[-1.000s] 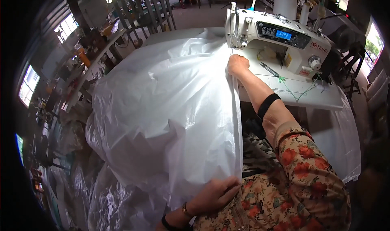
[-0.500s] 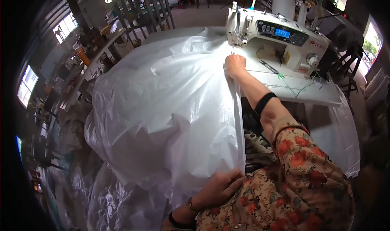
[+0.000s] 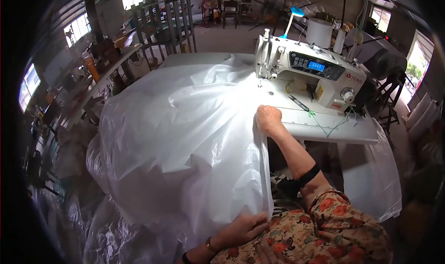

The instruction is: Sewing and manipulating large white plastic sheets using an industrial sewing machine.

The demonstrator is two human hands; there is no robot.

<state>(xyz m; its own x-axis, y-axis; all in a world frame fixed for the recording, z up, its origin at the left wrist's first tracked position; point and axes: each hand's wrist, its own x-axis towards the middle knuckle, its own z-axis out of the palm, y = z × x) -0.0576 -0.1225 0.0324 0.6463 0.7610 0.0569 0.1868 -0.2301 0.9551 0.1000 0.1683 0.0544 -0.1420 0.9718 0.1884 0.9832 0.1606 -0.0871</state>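
Note:
A large white translucent plastic sheet (image 3: 185, 143) is spread over the sewing table and hangs down toward my lap. Its right edge runs in a straight line from the needle back to me. My right hand (image 3: 268, 120) rests curled on that edge on the table top, a short way in front of the white sewing machine (image 3: 320, 74). My left hand (image 3: 243, 229) lies low by my lap, fingers pressed on the sheet's near corner. A dark band sits on my right forearm.
The white sewing table (image 3: 333, 129) carries a small pair of snips (image 3: 299, 104) and green thread. A blue lamp (image 3: 294, 13) and thread cones stand behind the machine. More plastic sheeting (image 3: 371, 180) hangs at the right and piles at the lower left. Racks and benches (image 3: 162, 22) stand beyond.
The view has tilted so the machine sits lower in the picture. My right hand has slid a little back from the needle along the sheet's edge. My left hand stays on the near corner.

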